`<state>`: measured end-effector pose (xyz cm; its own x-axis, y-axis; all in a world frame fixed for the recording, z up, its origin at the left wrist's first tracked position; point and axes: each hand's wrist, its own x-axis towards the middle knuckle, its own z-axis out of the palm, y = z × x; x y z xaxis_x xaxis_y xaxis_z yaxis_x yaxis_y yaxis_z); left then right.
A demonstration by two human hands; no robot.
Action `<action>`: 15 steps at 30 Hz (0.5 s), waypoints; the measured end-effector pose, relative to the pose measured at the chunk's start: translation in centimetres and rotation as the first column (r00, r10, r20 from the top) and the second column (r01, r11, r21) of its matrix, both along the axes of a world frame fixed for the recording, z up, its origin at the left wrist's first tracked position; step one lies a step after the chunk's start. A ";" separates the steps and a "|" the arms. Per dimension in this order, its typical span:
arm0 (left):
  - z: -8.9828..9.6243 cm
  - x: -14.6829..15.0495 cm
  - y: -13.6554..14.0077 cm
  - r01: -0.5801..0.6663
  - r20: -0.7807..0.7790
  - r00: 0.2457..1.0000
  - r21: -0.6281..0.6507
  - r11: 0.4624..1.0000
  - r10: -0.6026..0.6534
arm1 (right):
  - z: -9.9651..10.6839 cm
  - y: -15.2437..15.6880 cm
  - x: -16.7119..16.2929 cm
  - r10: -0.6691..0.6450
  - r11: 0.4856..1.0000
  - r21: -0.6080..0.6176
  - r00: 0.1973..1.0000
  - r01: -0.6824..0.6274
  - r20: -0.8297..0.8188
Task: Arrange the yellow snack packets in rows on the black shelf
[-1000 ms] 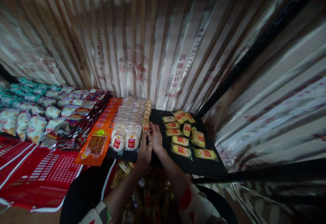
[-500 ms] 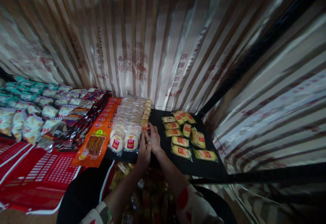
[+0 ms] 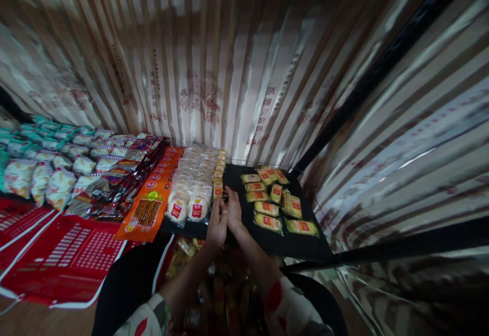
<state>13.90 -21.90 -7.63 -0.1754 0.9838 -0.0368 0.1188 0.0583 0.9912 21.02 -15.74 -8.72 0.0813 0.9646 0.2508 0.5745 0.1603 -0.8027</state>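
A narrow row of small yellow snack packs [image 3: 220, 169] runs back along the black shelf top [image 3: 244, 239]. My left hand [image 3: 217, 228] is at the row's front end, its fingers stretched forward at the nearest pack. Beside the row's right side lies my right hand [image 3: 234, 210], fingers extended and close against the left hand. Neither hand appears to grip a pack, though the undersides of the fingers are hidden. Left of the row are stacked clear packs of round white crackers [image 3: 197, 207]. Several loose yellow wrapped snacks [image 3: 267, 208] lie to the right.
Orange snack bags [image 3: 147, 208], dark red packets [image 3: 126, 178] and white-and-teal bags [image 3: 61, 186] fill the left side. Red baskets [image 3: 72, 259] stand below them. Packs fill a container under my arms. A pleated curtain [image 3: 206, 91] and black poles [image 3: 344, 91] border the shelf.
The view has shifted slightly. My fingers have straightened a little at the front of the yellow row, and the right hand lies flatter along its side. The packs look unmoved.
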 end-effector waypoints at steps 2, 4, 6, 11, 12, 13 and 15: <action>0.3 -0.1 -0.5 -0.007 -0.024 1.000 0.001 1.000 0.007 | 0.2 -0.5 0.0 -0.008 1.000 0.014 1.000 0.008 0.004; 0.9 -0.4 -1.6 -0.027 -0.053 0.998 0.000 1.000 0.027 | 0.7 -1.4 -0.1 -0.013 1.000 0.018 1.000 0.013 0.008; 1.6 -0.8 -3.5 -0.037 -0.065 0.997 0.021 0.999 0.038 | 1.4 -3.0 -0.2 -0.023 1.000 0.018 1.000 0.023 -0.013; 0.8 -2.9 -10.4 -0.009 -0.137 0.990 0.027 1.000 0.013 | 2.4 -9.6 -0.9 0.038 0.997 0.070 0.995 -0.032 -0.091; 0.0 -3.6 -11.7 -0.015 -0.153 0.988 0.020 1.000 0.018 | 2.1 -11.1 -1.0 0.069 0.996 0.065 0.993 -0.063 -0.095; -1.1 -4.4 -12.8 -0.021 -0.158 0.987 0.001 1.000 0.021 | 1.7 -12.6 -1.2 0.096 0.995 0.037 0.991 -0.093 -0.091; -3.5 -6.1 -14.2 -0.095 -0.192 0.979 -0.117 0.989 0.072 | 0.2 -15.1 -1.7 0.189 0.981 -0.037 0.981 -0.191 -0.054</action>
